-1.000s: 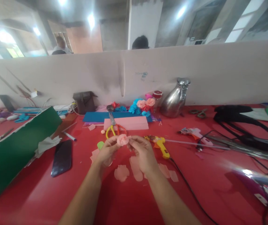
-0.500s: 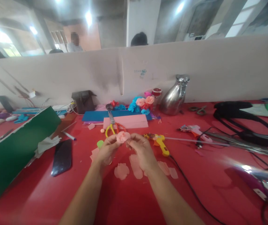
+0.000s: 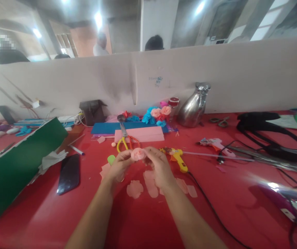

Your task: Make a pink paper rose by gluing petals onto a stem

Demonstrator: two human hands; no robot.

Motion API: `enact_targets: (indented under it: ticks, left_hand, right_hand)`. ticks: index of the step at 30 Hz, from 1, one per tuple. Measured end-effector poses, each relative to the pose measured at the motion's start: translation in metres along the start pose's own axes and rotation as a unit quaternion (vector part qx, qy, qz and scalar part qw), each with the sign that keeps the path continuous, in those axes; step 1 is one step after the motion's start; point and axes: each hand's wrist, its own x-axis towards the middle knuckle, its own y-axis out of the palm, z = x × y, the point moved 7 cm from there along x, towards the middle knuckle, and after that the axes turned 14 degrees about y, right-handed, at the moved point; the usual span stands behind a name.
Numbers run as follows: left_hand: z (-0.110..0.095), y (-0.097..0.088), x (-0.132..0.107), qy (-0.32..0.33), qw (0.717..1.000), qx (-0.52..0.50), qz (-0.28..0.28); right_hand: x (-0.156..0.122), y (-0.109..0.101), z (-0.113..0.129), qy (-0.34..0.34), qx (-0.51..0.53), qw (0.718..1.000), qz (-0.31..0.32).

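Observation:
Between my two hands is a pink paper flower [image 3: 138, 154], held above the red table. My left hand [image 3: 121, 166] pinches its left side, and my right hand [image 3: 158, 164] has its fingers closed on the right side. Cut pink paper petals [image 3: 135, 189] lie flat on the table below. Just beyond the hands are scissors [image 3: 123, 133] with one yellow and one orange handle. To the right of my right hand rests a yellow glue gun [image 3: 178, 159], a glue stick in its back. A green round piece [image 3: 111, 159] is beside my left hand.
A green board [image 3: 21, 166] stands at the left, near a dark phone [image 3: 68, 174]. Pink folded paper [image 3: 148, 134], finished paper flowers [image 3: 156, 114] and a steel jug [image 3: 194, 105] are along the wall. A second glue gun [image 3: 217, 144] and its cord lie right.
The pink flower has turned a little in my fingers and shifted slightly right and down. My right fingers have moved on its edge. In the background, people have moved.

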Motion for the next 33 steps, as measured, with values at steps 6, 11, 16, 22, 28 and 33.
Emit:
enact_targets:
  ticks: [6, 11, 16, 22, 28, 33]
  left_hand:
    - [-0.003, 0.006, 0.0, -0.005, 0.999, 0.027, 0.033]
    - [-0.002, 0.002, 0.0, 0.004, 1.0, 0.02, 0.008]
    - [-0.001, 0.0, 0.0, 0.006, 1.0, 0.008, 0.008]
    - [0.001, -0.001, -0.001, -0.006, 1.0, 0.007, -0.009]
    - [-0.001, 0.002, -0.001, -0.003, 0.998, -0.027, -0.054]
    - [0.008, -0.001, 0.0, -0.035, 0.992, -0.064, -0.105]
  right_hand:
    - [0.0, 0.0, 0.0, 0.001, 0.014, 1.0, 0.009]
    - [0.0, 0.0, 0.001, -0.001, 0.037, 0.999, 0.008]
    - [-0.001, -0.003, 0.003, -0.018, 0.035, 0.999, -0.012]
    - [-0.001, -0.01, 0.003, -0.038, 0.07, 0.996, -0.035]
    - [0.002, -0.021, -0.003, -0.039, 0.08, 0.99, -0.11]
    - [-0.01, -0.017, 0.009, -0.118, -0.115, 0.969, -0.187]
